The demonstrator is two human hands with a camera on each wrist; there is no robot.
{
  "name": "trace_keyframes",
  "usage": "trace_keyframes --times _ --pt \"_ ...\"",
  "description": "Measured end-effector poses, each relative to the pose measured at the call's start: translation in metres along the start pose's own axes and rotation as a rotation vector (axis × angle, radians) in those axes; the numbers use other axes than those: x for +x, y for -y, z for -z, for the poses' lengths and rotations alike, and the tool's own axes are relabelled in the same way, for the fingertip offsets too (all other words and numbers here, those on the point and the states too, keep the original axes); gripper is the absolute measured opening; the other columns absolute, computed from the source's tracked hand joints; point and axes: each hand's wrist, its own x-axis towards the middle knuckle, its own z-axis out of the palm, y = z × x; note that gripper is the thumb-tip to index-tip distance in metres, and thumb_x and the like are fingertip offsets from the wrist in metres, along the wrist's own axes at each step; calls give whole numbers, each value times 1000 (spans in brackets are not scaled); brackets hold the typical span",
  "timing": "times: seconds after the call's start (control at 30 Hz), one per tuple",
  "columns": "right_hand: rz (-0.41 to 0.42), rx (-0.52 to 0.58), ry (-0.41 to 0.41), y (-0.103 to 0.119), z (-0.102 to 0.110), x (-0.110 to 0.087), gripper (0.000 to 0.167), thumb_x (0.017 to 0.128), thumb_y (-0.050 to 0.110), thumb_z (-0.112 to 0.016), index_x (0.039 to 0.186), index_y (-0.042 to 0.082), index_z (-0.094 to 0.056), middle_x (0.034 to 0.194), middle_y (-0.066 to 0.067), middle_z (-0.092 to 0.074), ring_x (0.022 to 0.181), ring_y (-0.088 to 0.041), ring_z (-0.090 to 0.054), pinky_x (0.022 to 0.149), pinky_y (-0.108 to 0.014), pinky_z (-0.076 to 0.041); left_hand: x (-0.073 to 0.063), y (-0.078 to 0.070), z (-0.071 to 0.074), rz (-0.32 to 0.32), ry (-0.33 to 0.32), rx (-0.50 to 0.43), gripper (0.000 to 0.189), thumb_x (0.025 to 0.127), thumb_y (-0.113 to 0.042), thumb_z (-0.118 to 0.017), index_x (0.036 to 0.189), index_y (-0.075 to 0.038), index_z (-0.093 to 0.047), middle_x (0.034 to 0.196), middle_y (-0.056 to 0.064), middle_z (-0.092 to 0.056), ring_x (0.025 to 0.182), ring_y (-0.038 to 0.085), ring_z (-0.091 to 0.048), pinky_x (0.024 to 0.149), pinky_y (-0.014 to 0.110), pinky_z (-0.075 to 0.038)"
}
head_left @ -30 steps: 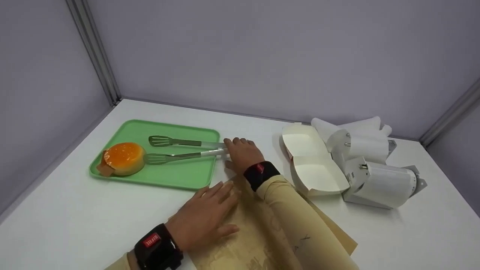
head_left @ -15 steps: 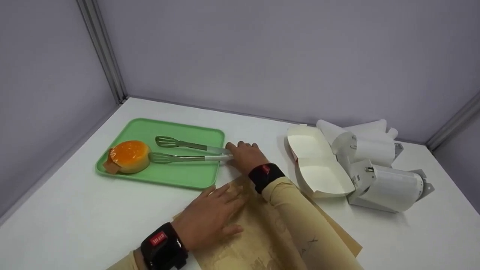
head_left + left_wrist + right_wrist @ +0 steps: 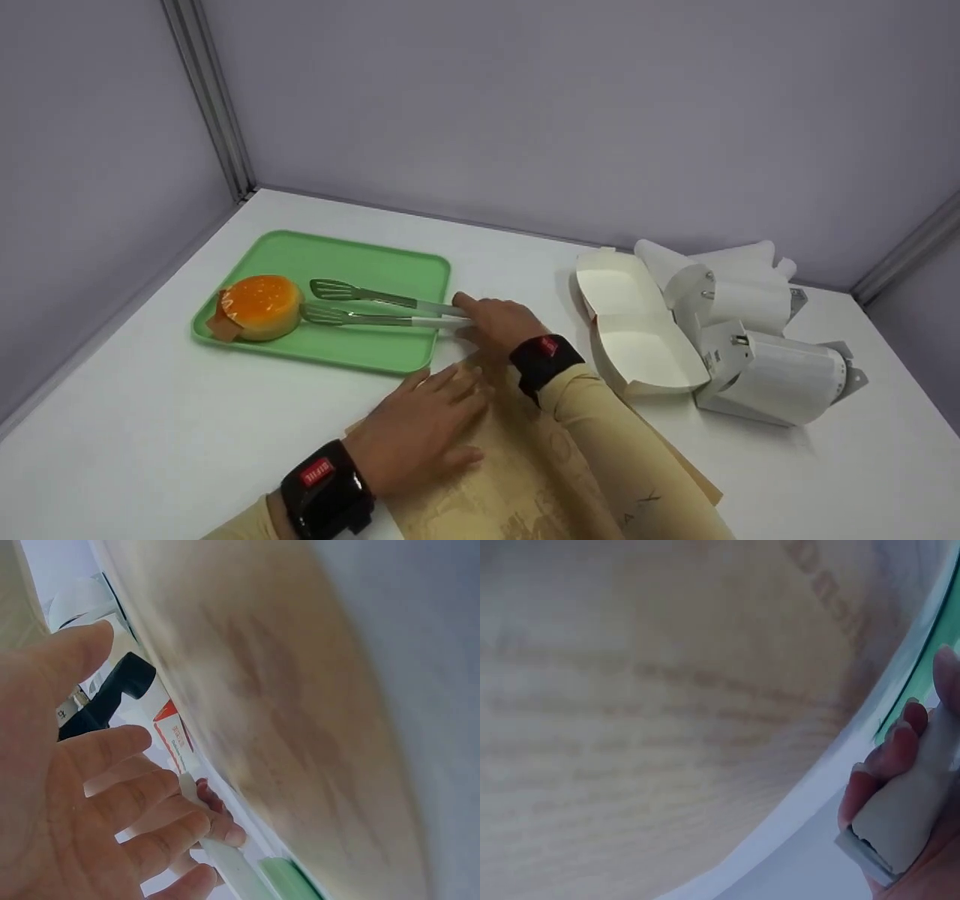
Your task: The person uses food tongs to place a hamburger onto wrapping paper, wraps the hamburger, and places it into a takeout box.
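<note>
My right hand (image 3: 504, 324) grips the pale handles of a pair of tongs (image 3: 375, 320), and in the right wrist view its fingers (image 3: 895, 754) curl round the handle (image 3: 904, 814). The two slotted heads of the tongs lie over the green tray (image 3: 367, 259), a little apart, one close beside a round bun (image 3: 264, 304). My left hand (image 3: 420, 439) rests with relaxed, spread fingers over brown printed paper (image 3: 487, 487) in front of the tray. In the left wrist view the left palm (image 3: 105, 802) faces the camera, holding nothing, and part of the paper (image 3: 285, 712) is blurred.
An opened white burger box (image 3: 637, 337) stands right of my right hand. Beyond it are white rolls (image 3: 780, 375) in metal holders. A brown piece of card (image 3: 223, 322) is at the bun's left side. Grey panels (image 3: 525, 127) enclose the table's back and sides.
My right hand has drawn back slightly, and its fingers have gathered round the tongs' handles. The tongs' two heads have come closer together. My left hand stays on the paper.
</note>
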Motion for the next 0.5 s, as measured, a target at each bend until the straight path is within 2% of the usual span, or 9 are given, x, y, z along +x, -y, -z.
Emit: trace_keyframes --times 0.13,0.3,0.5 --pt "9 -11 -13 0 1 -8 31 101 24 -62 128 13 -51 101 -15 -72 91 -32 -70 84 -50 -58 0 1 0 -8 -10 21 64 96 -54 -60 148 -17 -52 160 8 -44 147 31 -43 117 54 -39" --pt "-23 -16 -40 0 5 -17 34 100 26 -64 129 15 -51 99 -13 -72 85 -31 -69 80 -49 -58 0 3 0 -8 -26 38 65 96 -54 -61 148 -16 -51 159 9 -44 145 31 -45 116 53 -40" --pt "-16 31 -76 -1 6 -27 34 99 30 -66 126 15 -52 92 -11 -70 77 -28 -64 71 -46 -56 -10 10 -1 8 -64 51 67 95 -53 -62 150 -17 -49 157 8 -48 142 32 -49 115 51 -41"
